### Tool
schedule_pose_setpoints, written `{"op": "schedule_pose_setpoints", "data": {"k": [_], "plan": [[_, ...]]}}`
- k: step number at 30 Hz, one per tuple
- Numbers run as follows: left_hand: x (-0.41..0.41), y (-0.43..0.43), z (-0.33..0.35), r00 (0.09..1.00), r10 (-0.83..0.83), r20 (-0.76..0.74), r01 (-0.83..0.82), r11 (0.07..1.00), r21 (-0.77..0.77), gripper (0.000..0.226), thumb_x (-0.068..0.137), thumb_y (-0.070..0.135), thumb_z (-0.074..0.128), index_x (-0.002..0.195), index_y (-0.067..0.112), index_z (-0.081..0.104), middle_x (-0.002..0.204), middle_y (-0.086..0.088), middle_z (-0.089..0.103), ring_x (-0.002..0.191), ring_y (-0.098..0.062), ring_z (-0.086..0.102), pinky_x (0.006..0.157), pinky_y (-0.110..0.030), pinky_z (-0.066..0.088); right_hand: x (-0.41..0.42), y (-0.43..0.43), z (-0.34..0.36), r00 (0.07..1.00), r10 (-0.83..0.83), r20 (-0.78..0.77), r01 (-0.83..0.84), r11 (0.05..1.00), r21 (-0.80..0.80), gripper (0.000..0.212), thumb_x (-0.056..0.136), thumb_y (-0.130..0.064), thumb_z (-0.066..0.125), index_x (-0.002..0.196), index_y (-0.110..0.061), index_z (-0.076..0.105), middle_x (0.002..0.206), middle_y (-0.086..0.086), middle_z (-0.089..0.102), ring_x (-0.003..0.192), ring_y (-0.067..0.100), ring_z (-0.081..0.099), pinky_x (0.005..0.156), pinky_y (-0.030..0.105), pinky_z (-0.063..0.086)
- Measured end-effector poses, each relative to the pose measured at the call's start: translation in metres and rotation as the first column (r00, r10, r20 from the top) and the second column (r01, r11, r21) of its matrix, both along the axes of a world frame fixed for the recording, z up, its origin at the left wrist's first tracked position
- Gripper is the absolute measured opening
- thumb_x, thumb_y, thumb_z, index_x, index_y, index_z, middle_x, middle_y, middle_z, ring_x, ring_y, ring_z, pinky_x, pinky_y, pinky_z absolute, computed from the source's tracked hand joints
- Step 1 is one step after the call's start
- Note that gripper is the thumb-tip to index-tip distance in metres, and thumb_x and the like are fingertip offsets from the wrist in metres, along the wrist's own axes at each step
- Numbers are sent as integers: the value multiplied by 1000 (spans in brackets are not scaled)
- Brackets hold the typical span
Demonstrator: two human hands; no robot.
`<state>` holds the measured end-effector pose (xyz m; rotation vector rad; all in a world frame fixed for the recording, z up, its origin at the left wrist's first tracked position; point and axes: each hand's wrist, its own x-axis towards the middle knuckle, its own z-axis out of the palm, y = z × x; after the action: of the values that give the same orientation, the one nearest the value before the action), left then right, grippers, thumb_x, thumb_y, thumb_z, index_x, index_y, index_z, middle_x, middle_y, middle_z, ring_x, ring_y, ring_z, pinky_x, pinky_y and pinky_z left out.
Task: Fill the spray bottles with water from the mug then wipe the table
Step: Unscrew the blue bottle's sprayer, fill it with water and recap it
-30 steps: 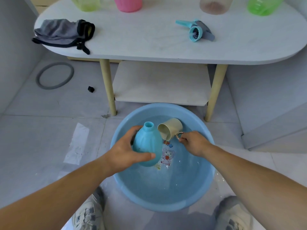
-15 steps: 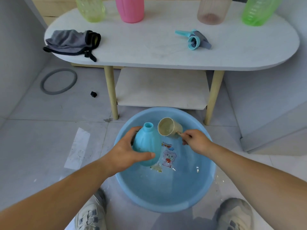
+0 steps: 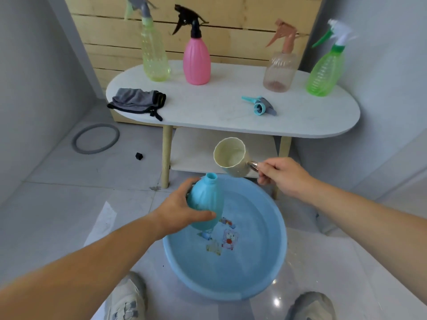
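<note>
My left hand [image 3: 182, 210] grips an uncapped light blue spray bottle [image 3: 206, 202], held upright over the blue basin [image 3: 280, 252]. My right hand [image 3: 280, 176] holds a cream mug [image 3: 231, 157] by its metal handle, tilted with its mouth towards me, above and right of the bottle's neck. The basin holds water. On the white oval table [image 3: 219, 109] lie the bottle's blue spray head [image 3: 260, 106] and a grey cloth [image 3: 137, 100].
Along the table's back stand a yellow-green bottle [image 3: 153, 54], a pink bottle [image 3: 196, 58], a brownish clear bottle [image 3: 279, 68] and a green bottle [image 3: 324, 70]. A grey ring [image 3: 96, 138] and a small black piece [image 3: 138, 155] lie on the floor. My shoes flank the basin.
My right hand has lifted the mug out of the basin to above the bottle's neck. The view has tilted up, showing the whole table and bottles. The blue bottle rose slightly.
</note>
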<state>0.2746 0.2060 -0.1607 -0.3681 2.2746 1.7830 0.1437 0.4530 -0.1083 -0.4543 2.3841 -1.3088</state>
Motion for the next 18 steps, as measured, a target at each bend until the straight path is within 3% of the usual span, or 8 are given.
{"op": "schedule_pose_setpoints", "data": {"k": [3, 7, 11, 15, 18], "plan": [[1, -2, 19, 1000, -3, -15, 3, 1000, -17, 80, 69, 19, 95, 131, 40, 51, 118, 4, 66, 105, -16, 70, 84, -39, 64, 14, 0, 29, 995, 28, -93, -31, 999, -30, 32, 100, -20, 52, 71, -12, 64, 70, 2, 70, 68, 13, 64, 76, 29, 53], [5, -11, 42, 1000, -27, -12, 27, 1000, -13, 87, 62, 27, 96, 134, 41, 50, 121, -1, 66, 108, -24, 71, 85, -49, 64, 35, -3, 64, 977, 69, -202, -79, 996, -42, 31, 99, -24, 53, 73, -13, 66, 74, 1, 72, 74, 10, 66, 80, 22, 52], [10, -17, 56, 999, -46, -13, 45, 998, -35, 83, 66, 22, 95, 133, 40, 49, 121, -3, 66, 106, -24, 72, 83, -48, 64, 50, -8, 84, 959, 65, -274, -84, 995, -59, 28, 99, -21, 54, 75, -12, 65, 72, -1, 70, 68, -2, 62, 69, 5, 42], [17, -18, 59, 999, -28, -21, 27, 999, -38, 81, 73, 16, 93, 136, 39, 48, 120, -1, 65, 107, -23, 70, 82, -48, 65, 55, -10, 88, 931, 71, -358, -87, 996, -31, 27, 98, -21, 55, 75, -14, 67, 74, -6, 70, 64, 11, 53, 62, 12, 39], [19, -15, 55, 999, -27, -37, 26, 999, -27, 80, 72, 17, 94, 134, 39, 49, 120, -1, 66, 107, -23, 71, 83, -47, 65, 56, -9, 88, 924, 75, -376, -90, 996, -22, 27, 98, -20, 56, 73, -17, 66, 73, -6, 69, 56, 7, 41, 55, 15, 35]]}}
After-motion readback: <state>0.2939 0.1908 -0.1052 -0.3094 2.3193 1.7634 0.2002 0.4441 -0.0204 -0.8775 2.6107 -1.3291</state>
